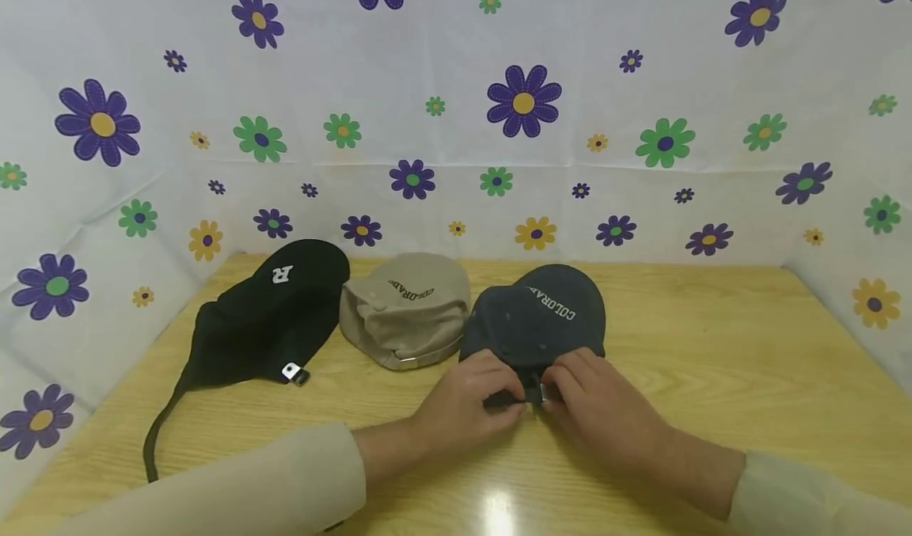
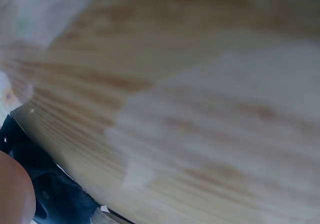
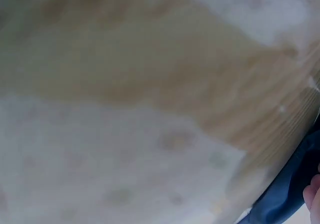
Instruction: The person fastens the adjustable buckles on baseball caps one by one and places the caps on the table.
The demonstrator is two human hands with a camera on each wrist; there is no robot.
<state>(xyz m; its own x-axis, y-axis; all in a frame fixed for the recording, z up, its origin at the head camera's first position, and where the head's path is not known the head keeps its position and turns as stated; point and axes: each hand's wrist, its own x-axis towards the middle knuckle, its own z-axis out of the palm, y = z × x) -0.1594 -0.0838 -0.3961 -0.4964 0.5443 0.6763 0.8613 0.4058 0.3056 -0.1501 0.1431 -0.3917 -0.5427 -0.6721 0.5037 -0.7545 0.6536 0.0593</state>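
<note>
A navy baseball cap (image 1: 545, 318) with COLORADO lettering lies on the wooden table, its back strap (image 1: 504, 400) toward me. My left hand (image 1: 466, 397) pinches the left part of that strap. On the other side my right hand (image 1: 606, 401) pinches the strap by its metal buckle (image 1: 547, 393), mostly covered by the fingers. Part of the navy cap (image 2: 57, 191) shows at the lower left of the left wrist view, beside a finger. In the right wrist view, the navy cap (image 3: 287, 191) and some fingertips sit at the lower right edge.
Left of the navy cap stands a beige COLORADO cap (image 1: 420, 306) with its strap fastened. Farther left lies a black cap (image 1: 278, 314) with a white R, its long strap (image 1: 160, 433) hanging loose and a metal buckle (image 1: 292, 373) on its side. A flowered cloth (image 1: 456, 61) hangs behind the table (image 1: 712, 338).
</note>
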